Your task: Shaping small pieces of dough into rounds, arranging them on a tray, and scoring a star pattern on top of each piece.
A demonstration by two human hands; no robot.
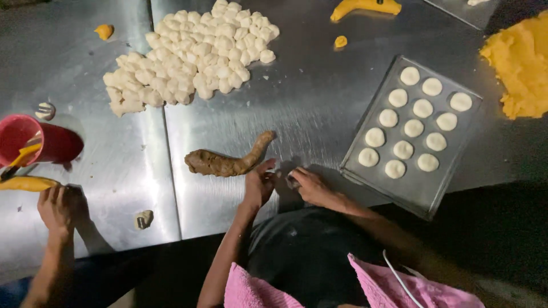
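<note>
Item: steel table (319,108), seen from above, dough work in progress. Left hand (260,185), at about six o'clock of the table, fingers loosely apart and empty, fingertips just beside the near end of a brown filling roll (225,162) that lies at centre, curving up toward one o'clock. Right hand (311,185), just beside the left at its three o'clock, fingers curled together around a small pale piece (293,181), seemingly dough; the grip is partly hidden, so how firmly it is held cannot be told. Baking tray (419,188) at three o'clock, tilted, holding rows of flattened white dough rounds (412,126). Heap of white dough lumps (191,54) at eleven o'clock. Yellow dough mass (519,65) at two o'clock; small yellow scraps near twelve. Red cup (48,142) at nine o'clock, with another person's hand (57,208) below it, touching a yellow piece (25,183). Step judged: shaping or filling a single small piece between roll and tray. The next move would call for a pinch of filling from the roll's near end, with both hands close together.
</note>
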